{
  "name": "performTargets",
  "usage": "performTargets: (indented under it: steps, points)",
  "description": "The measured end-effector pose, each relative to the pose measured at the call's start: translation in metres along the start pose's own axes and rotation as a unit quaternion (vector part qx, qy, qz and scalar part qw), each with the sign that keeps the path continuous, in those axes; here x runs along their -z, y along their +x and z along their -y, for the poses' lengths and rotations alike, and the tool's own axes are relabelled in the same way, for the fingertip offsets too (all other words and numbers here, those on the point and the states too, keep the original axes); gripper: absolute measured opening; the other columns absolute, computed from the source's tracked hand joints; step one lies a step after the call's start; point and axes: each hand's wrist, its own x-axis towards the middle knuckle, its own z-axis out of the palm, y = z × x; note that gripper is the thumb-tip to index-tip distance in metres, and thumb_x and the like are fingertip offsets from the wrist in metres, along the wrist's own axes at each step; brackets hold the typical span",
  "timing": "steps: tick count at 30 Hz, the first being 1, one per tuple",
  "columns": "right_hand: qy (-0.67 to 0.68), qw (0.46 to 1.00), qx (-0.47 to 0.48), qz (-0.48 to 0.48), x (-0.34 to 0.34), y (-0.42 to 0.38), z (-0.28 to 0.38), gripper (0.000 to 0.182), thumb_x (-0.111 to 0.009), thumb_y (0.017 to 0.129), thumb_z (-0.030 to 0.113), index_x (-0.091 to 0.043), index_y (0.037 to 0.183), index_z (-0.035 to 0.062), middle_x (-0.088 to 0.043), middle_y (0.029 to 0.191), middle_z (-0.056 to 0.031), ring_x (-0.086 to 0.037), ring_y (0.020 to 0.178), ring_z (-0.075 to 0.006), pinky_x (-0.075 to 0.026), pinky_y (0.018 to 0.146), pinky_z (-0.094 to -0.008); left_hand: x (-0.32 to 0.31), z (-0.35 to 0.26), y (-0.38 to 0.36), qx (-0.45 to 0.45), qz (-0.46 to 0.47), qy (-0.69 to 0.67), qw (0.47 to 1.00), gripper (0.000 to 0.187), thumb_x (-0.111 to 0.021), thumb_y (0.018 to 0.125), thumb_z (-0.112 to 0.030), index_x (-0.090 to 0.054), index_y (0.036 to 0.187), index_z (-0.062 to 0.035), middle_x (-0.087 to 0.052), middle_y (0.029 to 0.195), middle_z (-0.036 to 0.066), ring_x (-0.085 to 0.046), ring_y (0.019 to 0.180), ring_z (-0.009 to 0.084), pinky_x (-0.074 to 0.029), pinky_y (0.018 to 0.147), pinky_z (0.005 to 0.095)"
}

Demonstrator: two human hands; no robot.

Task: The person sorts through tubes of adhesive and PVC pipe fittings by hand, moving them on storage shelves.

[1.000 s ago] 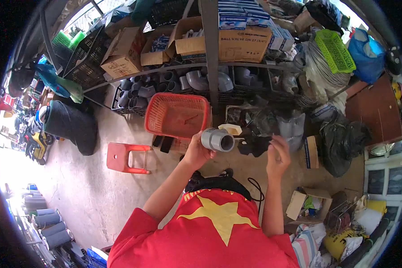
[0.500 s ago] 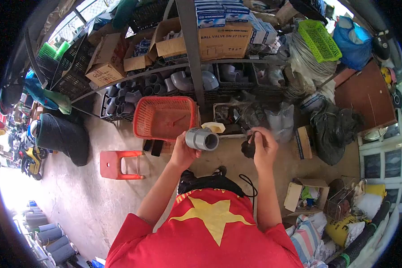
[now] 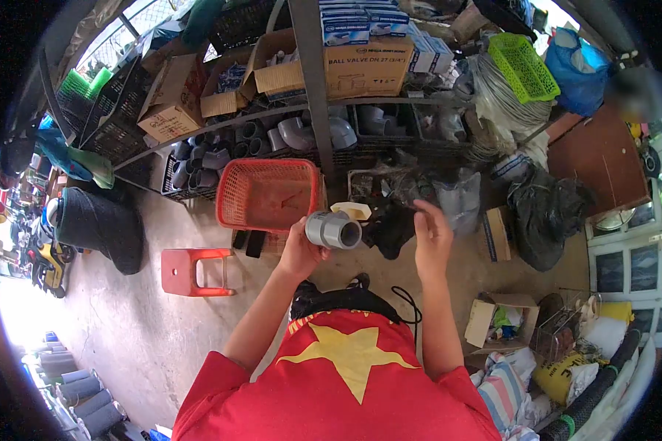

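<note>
My left hand is closed around a grey plastic pipe coupling, its open end facing right. To the right, my right hand is raised with its fingers stretched out and nothing in them. Just left of those fingers is a black cloth, apart from the hand and overlapping the front of a low crate in this view. Behind the coupling lies a cream-coloured, angular piece.
A red basket stands ahead to the left, near a red plastic stool. Shelves with grey pipe fittings and a ball valve carton run across the front. An open cardboard box sits at right.
My right hand has let go of the black cloth, and its fingers have opened. The cloth, bunched before, now spreads out left of the hand. My left hand still holds the coupling.
</note>
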Motion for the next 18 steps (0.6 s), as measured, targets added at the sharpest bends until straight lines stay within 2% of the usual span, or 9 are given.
performTargets:
  steps: [3, 6, 9, 12, 15, 18]
  points:
    - [0.232, 0.964, -0.129, 0.030, 0.005, 0.002, -0.028, 0.030, -0.064, 0.087, 0.008, -0.058, 0.116, 0.0032, -0.056, 0.092, 0.0014, -0.052, 0.082, -0.0065, -0.040, 0.067, -0.0187, 0.001, -0.002, -0.001, -0.002, -0.003, -0.006, 1.000, 0.042, -0.036, 0.096, -0.044, -0.053, 0.113, -0.0096, -0.064, 0.092, 0.004, -0.060, 0.068, 0.0160, -0.049, 0.057, 0.0290]
    - [0.314, 0.934, -0.160, 0.061, 0.006, 0.000, -0.031, 0.033, -0.064, 0.084, 0.003, -0.056, 0.117, 0.0013, -0.055, 0.094, 0.0013, -0.054, 0.084, -0.0078, -0.042, 0.069, -0.0196, 0.002, -0.002, -0.001, -0.010, 0.010, 0.002, 1.000, 0.042, -0.036, 0.096, -0.044, -0.053, 0.114, -0.0099, -0.063, 0.093, 0.004, -0.060, 0.070, 0.0154, -0.049, 0.056, 0.0288]
    - [0.310, 0.933, -0.180, 0.019, 0.003, -0.003, -0.032, 0.034, -0.067, 0.082, 0.000, -0.059, 0.116, 0.0011, -0.060, 0.097, -0.0014, -0.056, 0.087, -0.0088, -0.044, 0.076, -0.0214, -0.001, -0.003, -0.004, -0.014, -0.002, -0.002, 1.000, 0.042, -0.036, 0.096, -0.045, -0.053, 0.114, -0.0098, -0.063, 0.092, 0.004, -0.060, 0.069, 0.0151, -0.047, 0.056, 0.0284]
    - [0.265, 0.950, -0.164, 0.024, 0.003, -0.005, -0.035, 0.036, -0.062, 0.083, -0.003, -0.055, 0.118, -0.0009, -0.061, 0.105, -0.0046, -0.058, 0.094, -0.0103, -0.046, 0.079, -0.0217, 0.000, -0.002, -0.003, -0.020, 0.002, 0.012, 1.000, 0.043, -0.036, 0.096, -0.045, -0.053, 0.113, -0.0094, -0.063, 0.088, 0.004, -0.059, 0.067, 0.0151, -0.046, 0.055, 0.0277]
    - [0.232, 0.965, -0.105, 0.057, 0.000, -0.012, -0.005, 0.036, -0.062, 0.083, -0.002, -0.055, 0.118, -0.0019, -0.062, 0.109, -0.0076, -0.059, 0.097, -0.0120, -0.046, 0.082, -0.0235, 0.000, -0.002, -0.003, -0.019, -0.001, 0.032, 0.999, 0.044, -0.036, 0.096, -0.046, -0.054, 0.112, -0.0089, -0.063, 0.085, 0.004, -0.058, 0.064, 0.0154, -0.045, 0.055, 0.0274]
    - [0.202, 0.975, -0.042, 0.086, -0.016, -0.025, 0.037, 0.033, -0.062, 0.086, 0.002, -0.055, 0.119, 0.0004, -0.064, 0.105, -0.0075, -0.060, 0.098, -0.0129, -0.044, 0.085, -0.0231, -0.004, 0.000, -0.004, -0.023, -0.010, 0.055, 0.998, 0.045, -0.035, 0.095, -0.047, -0.054, 0.111, -0.0090, -0.063, 0.084, 0.004, -0.057, 0.062, 0.0156, -0.045, 0.055, 0.0280]
